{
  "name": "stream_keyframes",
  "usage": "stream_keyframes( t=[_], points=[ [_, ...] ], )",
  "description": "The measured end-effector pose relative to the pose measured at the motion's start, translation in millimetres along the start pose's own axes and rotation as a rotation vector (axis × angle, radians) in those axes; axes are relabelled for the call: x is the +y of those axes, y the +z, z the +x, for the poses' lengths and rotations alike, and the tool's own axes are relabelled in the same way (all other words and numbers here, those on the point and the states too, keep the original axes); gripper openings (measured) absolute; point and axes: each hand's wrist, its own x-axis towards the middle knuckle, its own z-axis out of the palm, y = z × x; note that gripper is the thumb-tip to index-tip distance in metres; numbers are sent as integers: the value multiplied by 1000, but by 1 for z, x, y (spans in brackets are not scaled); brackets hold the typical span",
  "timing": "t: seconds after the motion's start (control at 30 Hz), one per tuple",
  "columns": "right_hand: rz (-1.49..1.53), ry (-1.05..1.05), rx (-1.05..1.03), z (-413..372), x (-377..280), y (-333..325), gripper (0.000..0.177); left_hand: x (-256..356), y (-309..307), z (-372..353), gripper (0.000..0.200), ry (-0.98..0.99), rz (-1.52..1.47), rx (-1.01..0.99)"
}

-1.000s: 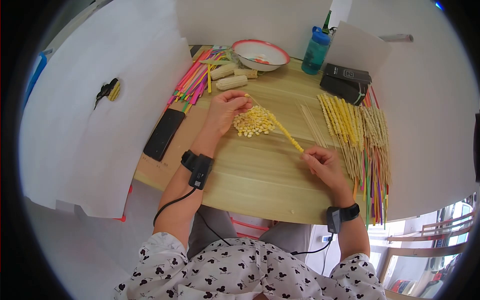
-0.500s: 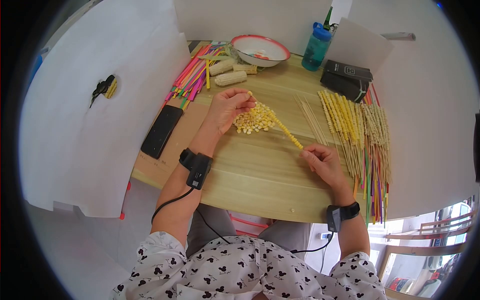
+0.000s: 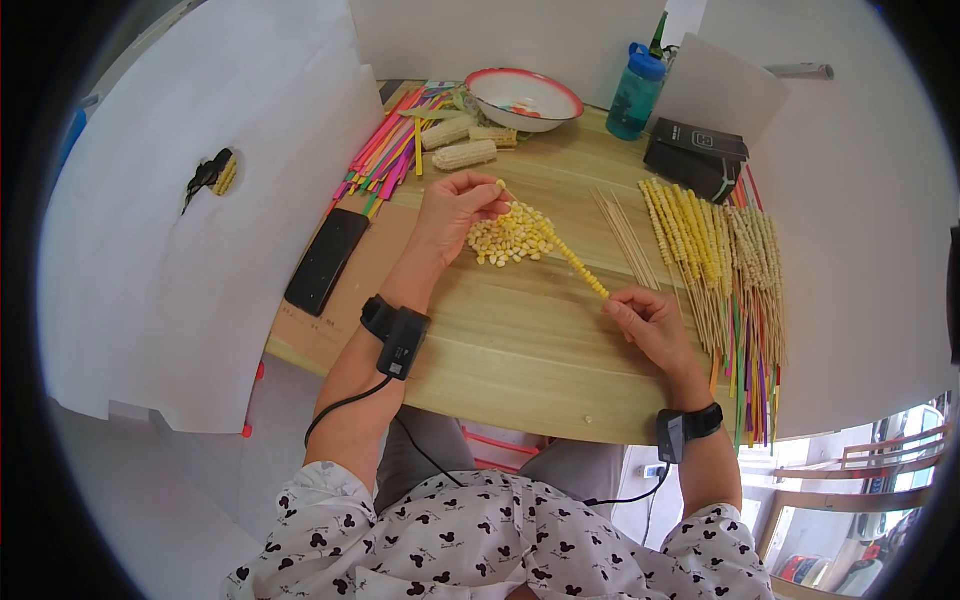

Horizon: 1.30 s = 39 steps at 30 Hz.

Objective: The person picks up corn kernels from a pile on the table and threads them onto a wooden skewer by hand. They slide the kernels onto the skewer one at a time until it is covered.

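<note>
Between my two hands a thin skewer threaded with yellow corn kernels [image 3: 578, 265] slants down to the right. My right hand [image 3: 652, 325] is closed on its lower end. At the upper tip my left hand [image 3: 455, 215] pinches a single corn kernel [image 3: 501, 185] between thumb and finger; how far the tip has gone into it is too small to tell. Beneath the skewer and beside my left fingers lies a pile of loose corn kernels [image 3: 508, 238]. Several bare skewers [image 3: 625, 238] rest on the table left of the filled ones.
Filled corn skewers [image 3: 700, 235] lie along the right. Behind stand a black box [image 3: 697, 150], a blue bottle [image 3: 637, 95] and a red-rimmed basin [image 3: 525, 115]. Stripped cobs [image 3: 465, 155], coloured strips [image 3: 385, 145] and a phone [image 3: 327, 262] are at the left.
The whole view has shifted very slightly. Both hands keep their hold on the skewer and kernel, with no clear movement between them.
</note>
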Motion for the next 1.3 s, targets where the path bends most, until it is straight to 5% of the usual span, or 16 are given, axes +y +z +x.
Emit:
stream_keyframes(
  t=[0.57, 0.93, 1.3],
  points=[
    [-13, 14, 0, 1, 3, 0, 15, -1, 2, 1, 10, 104, 125, 16],
    [-28, 39, 15, 0, -1, 1, 14, -5, 13, -7, 8, 448, 732, 180],
    [-89, 9, 47, -1, -1, 2, 12, -9, 15, -9, 14, 500, 945, 219]
  ],
)
